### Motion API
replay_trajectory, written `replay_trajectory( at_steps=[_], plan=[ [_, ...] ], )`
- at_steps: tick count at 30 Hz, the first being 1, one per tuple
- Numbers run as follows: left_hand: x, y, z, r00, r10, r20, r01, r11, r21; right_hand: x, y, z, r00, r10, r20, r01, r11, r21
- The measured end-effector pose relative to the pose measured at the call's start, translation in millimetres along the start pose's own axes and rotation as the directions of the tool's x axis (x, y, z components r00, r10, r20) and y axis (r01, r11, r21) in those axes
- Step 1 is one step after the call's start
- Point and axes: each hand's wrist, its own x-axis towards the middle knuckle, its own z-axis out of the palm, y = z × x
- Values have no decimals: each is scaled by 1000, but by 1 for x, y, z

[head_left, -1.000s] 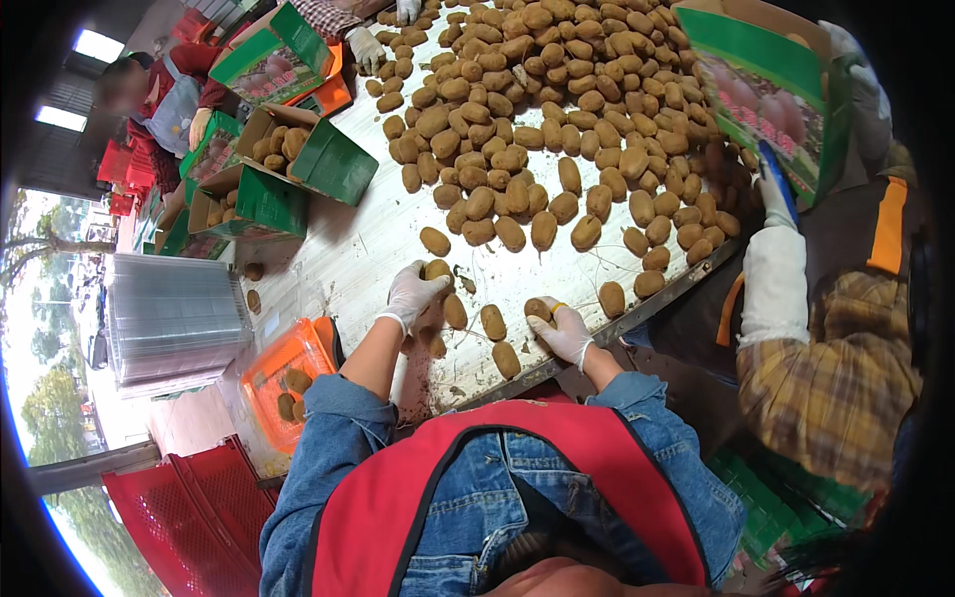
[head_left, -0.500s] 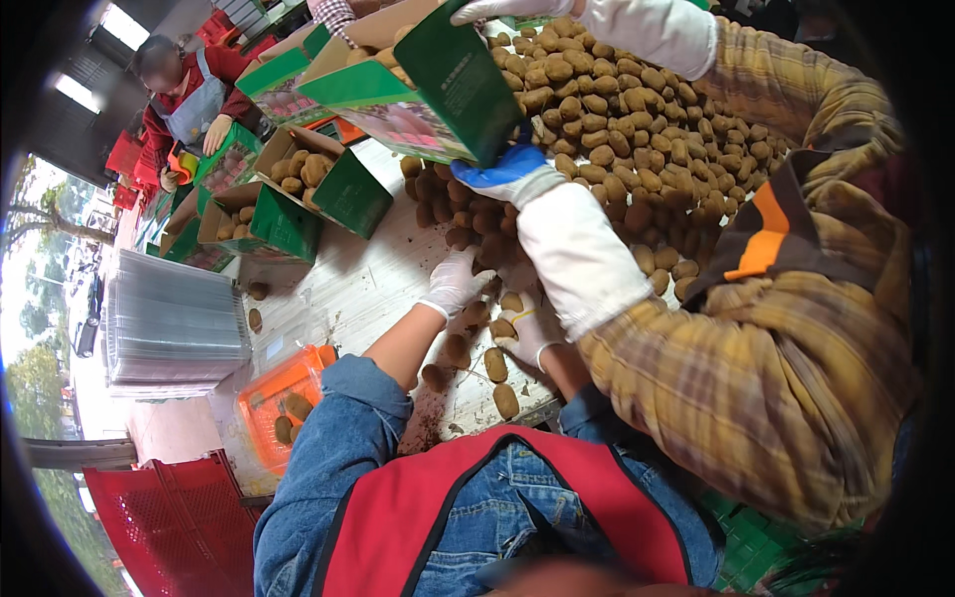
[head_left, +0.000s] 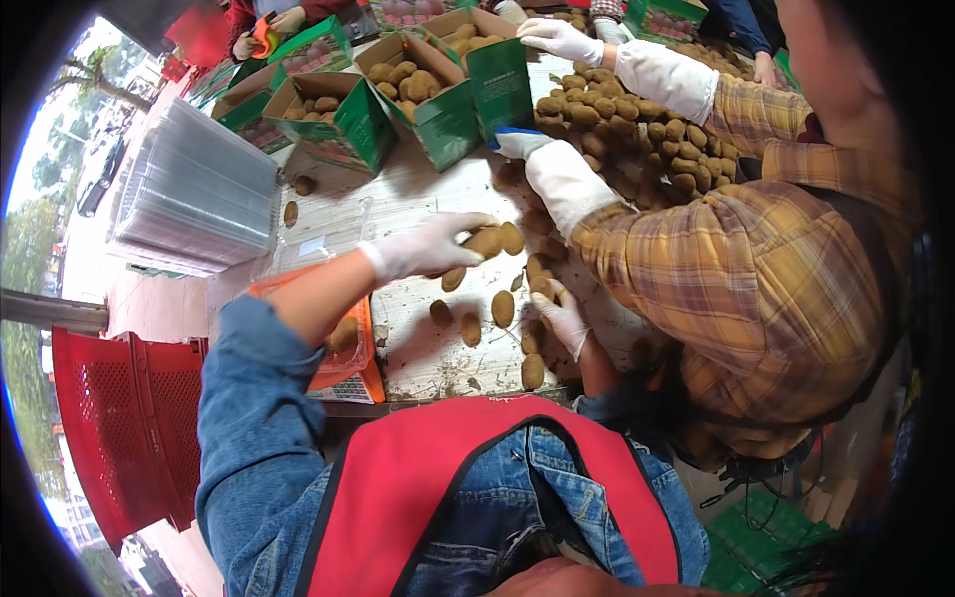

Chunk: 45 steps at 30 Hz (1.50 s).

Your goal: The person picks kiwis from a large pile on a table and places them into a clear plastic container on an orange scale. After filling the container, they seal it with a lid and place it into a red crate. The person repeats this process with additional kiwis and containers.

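Note:
My left hand (head_left: 428, 247), in a thin white glove, is closed round a brown kiwifruit (head_left: 484, 242) above the pale table; another kiwifruit (head_left: 511, 237) lies against its far side. To the right, my right hand (head_left: 565, 320), gloved as well, has its fingers curled on a kiwifruit (head_left: 542, 288) in a short row of fruit. Several loose kiwifruit (head_left: 502, 308) lie between my hands and toward the near table edge. Part of each palm is hidden.
An orange plastic basket (head_left: 376, 383) sits beside my left forearm, below a stack of clear trays (head_left: 199, 189). Green boxes of kiwifruit (head_left: 443, 129) stand at the back. A co-worker in a plaid sleeve (head_left: 686, 269) reaches in from the right, before a kiwifruit heap (head_left: 686, 149).
My left hand has lifted and now holds a kiwifruit. The co-worker's green box has come down onto the table beside the others. The view has shifted.

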Motion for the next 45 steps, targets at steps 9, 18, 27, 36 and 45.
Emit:
replay_trajectory(
  at_steps=[9, 18, 27, 36, 45],
  plan=[
    [-269, -120, 1, 413, -331, -848, -326, 816, -478, -35, -108, 272, 559, -395, 729, 653, 752, -93],
    [-273, -198, 51, 395, -64, -916, 301, 952, 63, -4, -51, 174, 644, -525, 557, 747, 589, -308],
    [-120, -36, 35, 871, 208, -445, -130, 971, 199, 27, -14, -9, 851, -519, 78, 348, 448, -824],
    [69, -67, 143, 990, -47, 131, -19, 887, 462, 43, 36, -27, 953, -294, 77, 128, 158, -979],
    [118, -63, 29, 906, -88, 413, 324, 771, -548, 129, -147, -46, 804, -315, 505, 279, -549, -788]
  ],
)
